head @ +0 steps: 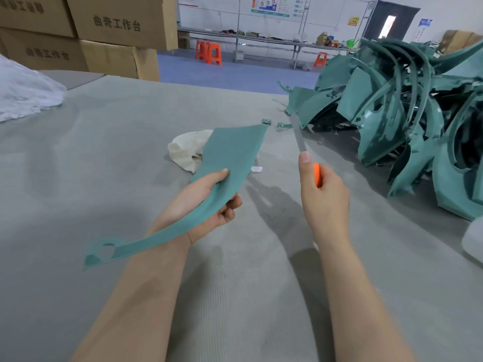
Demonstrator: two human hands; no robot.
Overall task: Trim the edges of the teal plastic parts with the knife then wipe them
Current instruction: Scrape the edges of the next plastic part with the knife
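Note:
My left hand [206, 202] grips a long curved teal plastic part [230, 152] near its middle and holds it above the grey table, wide end pointing away, narrow end with a round hole toward me. My right hand [324, 194] holds an orange-handled knife [316, 175], thumb laid along the back of the long blade [298, 137], which points away. The blade is to the right of the part and does not touch it. A crumpled cream cloth [187, 152] lies on the table behind the part.
A big heap of teal plastic parts [405, 113] fills the table's right side. Small teal offcuts [266, 122] lie near it. White plastic wrap [23, 92] sits far left, cardboard boxes [104, 35] behind it. A white object [474, 241] shows at the right edge.

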